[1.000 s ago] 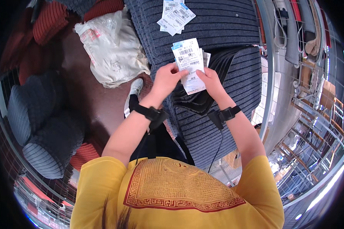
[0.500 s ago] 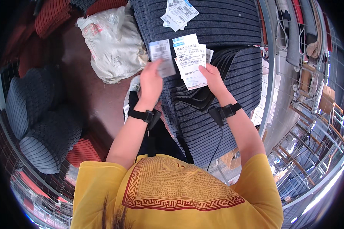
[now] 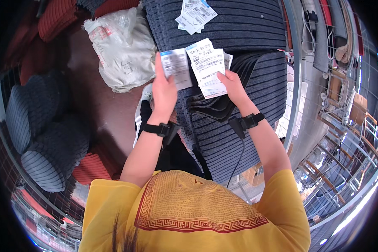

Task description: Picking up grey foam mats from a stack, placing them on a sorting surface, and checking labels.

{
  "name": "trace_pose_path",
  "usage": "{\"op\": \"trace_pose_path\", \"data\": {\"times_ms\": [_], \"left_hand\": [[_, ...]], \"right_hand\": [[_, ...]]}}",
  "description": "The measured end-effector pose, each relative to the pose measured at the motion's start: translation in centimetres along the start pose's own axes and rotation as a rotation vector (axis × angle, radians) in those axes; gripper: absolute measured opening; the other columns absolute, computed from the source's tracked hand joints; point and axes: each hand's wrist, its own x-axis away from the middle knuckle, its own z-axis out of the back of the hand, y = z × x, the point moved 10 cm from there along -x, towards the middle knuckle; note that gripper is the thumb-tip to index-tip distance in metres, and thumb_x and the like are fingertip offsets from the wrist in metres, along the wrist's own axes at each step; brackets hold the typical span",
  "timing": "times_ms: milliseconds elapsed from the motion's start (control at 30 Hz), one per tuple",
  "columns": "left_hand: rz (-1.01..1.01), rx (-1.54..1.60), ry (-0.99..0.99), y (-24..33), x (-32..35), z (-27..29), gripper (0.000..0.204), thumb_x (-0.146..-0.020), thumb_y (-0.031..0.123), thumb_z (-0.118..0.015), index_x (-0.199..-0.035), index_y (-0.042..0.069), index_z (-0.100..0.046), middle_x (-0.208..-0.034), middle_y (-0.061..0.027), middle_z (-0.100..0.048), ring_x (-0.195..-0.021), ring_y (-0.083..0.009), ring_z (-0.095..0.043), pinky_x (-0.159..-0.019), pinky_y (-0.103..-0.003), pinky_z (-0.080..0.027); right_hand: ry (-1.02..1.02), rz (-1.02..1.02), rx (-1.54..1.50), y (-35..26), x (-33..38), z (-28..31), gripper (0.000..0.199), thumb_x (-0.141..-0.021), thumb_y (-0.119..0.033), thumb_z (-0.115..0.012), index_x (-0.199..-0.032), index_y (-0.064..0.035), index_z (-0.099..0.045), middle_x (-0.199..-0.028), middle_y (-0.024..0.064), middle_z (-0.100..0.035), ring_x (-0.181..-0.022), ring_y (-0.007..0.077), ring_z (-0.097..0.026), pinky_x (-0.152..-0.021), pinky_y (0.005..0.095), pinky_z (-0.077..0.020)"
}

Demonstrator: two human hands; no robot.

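My left hand [image 3: 164,90] grips a white printed label sheet [image 3: 177,69] with a blue strip at its top, thumb on its face and fingers along its left edge. Just to the right, my right hand [image 3: 232,84] pinches a fanned bunch of similar barcode labels [image 3: 210,69] by its right edge. Both are held above a stack of dark blue-grey ribbed mats [image 3: 256,96]. Farther off, several more labels [image 3: 196,17] lie overlapping on the mats. The mats' black undersides show in curled edges by my right hand.
A white woven sack [image 3: 124,52] with clear plastic sits on the reddish floor at the left. Rolled grey ribbed mats [image 3: 44,161] and red ones [image 3: 92,169] lie at lower left. Along the right runs a metal rail [image 3: 299,84], with wire mesh racks and hanging pieces beyond.
My left hand has shifted slightly left and now holds its label more upright, by the left edge. The top label of the right-hand bunch has moved a little left.
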Motion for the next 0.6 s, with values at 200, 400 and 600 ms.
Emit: {"op": "trace_pose_path", "data": {"times_ms": [200, 400, 600], "left_hand": [[0.065, -0.284, -0.257, 0.2, 1.8, -4.2, 0.016, -0.082, 0.011, -0.067, -0.087, -0.004, -0.063, -0.085, -0.0171, -0.063, -0.078, -0.0315, -0.060, -0.073, -0.037, -0.047], [0.146, -0.276, -0.302, -0.8, 1.7, -6.0, 0.017, -0.084, 0.011, -0.065, -0.081, -0.005, -0.061, -0.081, -0.0183, -0.062, -0.078, -0.0323, -0.061, -0.070, -0.040, -0.046], [0.180, -0.056, -0.073, -0.4, 0.6, 0.3, 0.054, -0.080, -0.012, -0.048, -0.132, 0.002, -0.044, -0.118, -0.0231, -0.060, -0.109, -0.0400, -0.057, -0.090, -0.040, -0.047]], "right_hand": [[0.011, 0.006, 0.030, -0.4, 0.2, 0.2, 0.025, -0.097, -0.015, -0.053, -0.108, 0.0064, -0.060, -0.097, 0.0060, -0.066, -0.086, 0.0087, -0.059, -0.077, 0.0246, -0.0474], [-0.004, 0.021, 0.072, -1.1, 0.5, -0.4, 0.023, -0.096, -0.013, -0.054, -0.109, 0.0053, -0.061, -0.097, 0.0051, -0.066, -0.086, 0.0090, -0.060, -0.077, 0.0249, -0.0481], [-0.011, -0.006, -0.011, -0.3, 0.1, -0.3, 0.023, -0.096, -0.011, -0.053, -0.109, 0.0057, -0.061, -0.098, 0.0055, -0.067, -0.088, 0.0093, -0.061, -0.077, 0.0247, -0.0482]]}}
